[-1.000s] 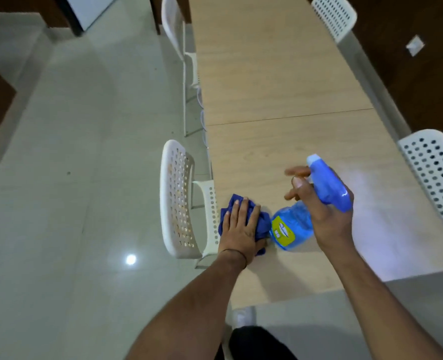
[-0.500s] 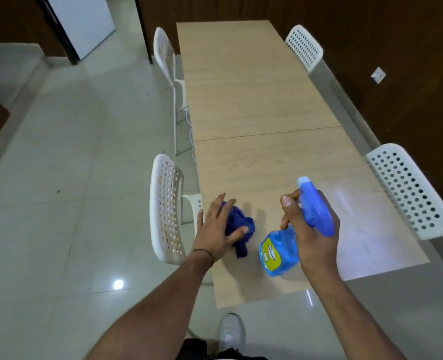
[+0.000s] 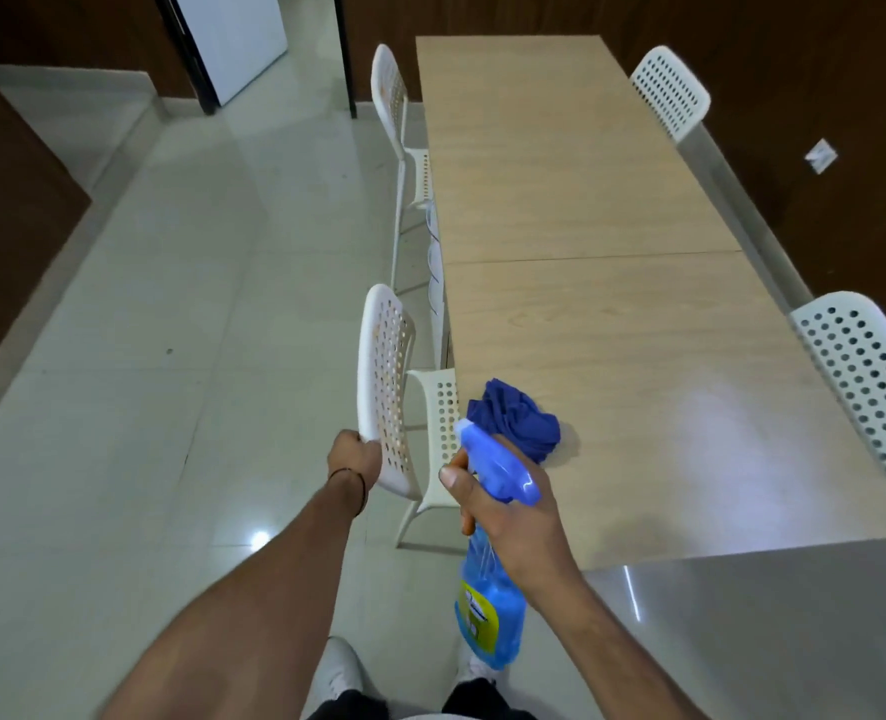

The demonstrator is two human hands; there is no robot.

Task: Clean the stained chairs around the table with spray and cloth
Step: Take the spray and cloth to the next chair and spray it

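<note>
A long pale wooden table [image 3: 586, 210] runs away up the middle of the room, made of two tops butted together with a seam across it, standing on glossy light floor tiles [image 3: 171, 304] that throw back a ceiling light at about 7 o'clock. Dark wood panelling closes the room at 12 and 3 o'clock, with a white door [image 3: 233, 39] in a black frame at 11 o'clock and a small white wall plate [image 3: 821, 155] at 2 o'clock.

Four white perforated chairs flank the table: the near left chair [image 3: 385, 392], the far left chair [image 3: 394, 122], the far right chair [image 3: 669, 90] and the near right chair [image 3: 867, 381].

The spray bottle [image 3: 493, 615] hangs nozzle-up at 6 o'clock, over the floor just off the table's near corner; it holds blue liquid most of the way up and carries a yellow label. The right hand [image 3: 513, 506] is wrapped around its neck, forefinger by the trigger. The blue cloth [image 3: 516, 420] lies crumpled on the table's near left corner, touched by neither hand.

The left hand [image 3: 355, 457] has its fingers curled around the lower edge of the near left chair's back. Orange-brown marks show among the holes there. The label's print is too small to read, the near right chair is cut off by the frame edge, and the chair seats sit mostly hidden under the table.
</note>
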